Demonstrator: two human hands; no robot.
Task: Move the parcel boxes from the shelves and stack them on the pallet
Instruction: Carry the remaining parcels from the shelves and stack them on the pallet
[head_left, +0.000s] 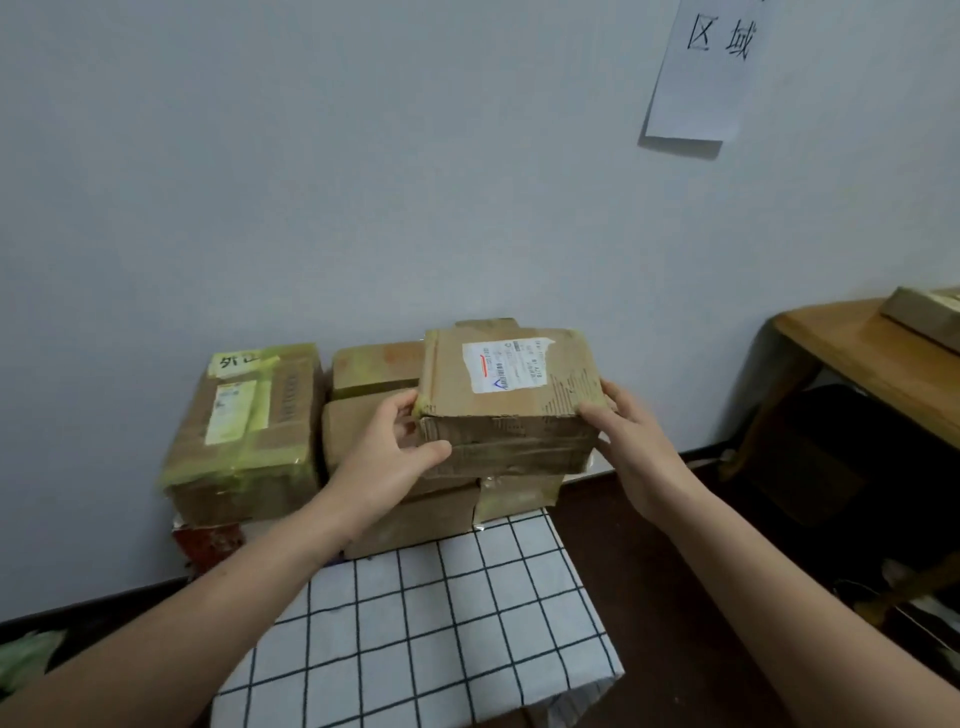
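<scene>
A brown parcel box with a white shipping label on top is held between both hands, over a stack of other boxes against the wall. My left hand grips its left near corner, thumb on the front face. My right hand grips its right side, fingers curled round the edge. Below it lie a taped brown box and a smaller box. A large box with yellowish tape stands to the left. All rest on a pallet covered by a white checked cloth.
A wooden table stands at the right with a flat parcel on it and dark items beneath. A paper sign hangs on the wall. The floor is dark. A green object lies at the lower left.
</scene>
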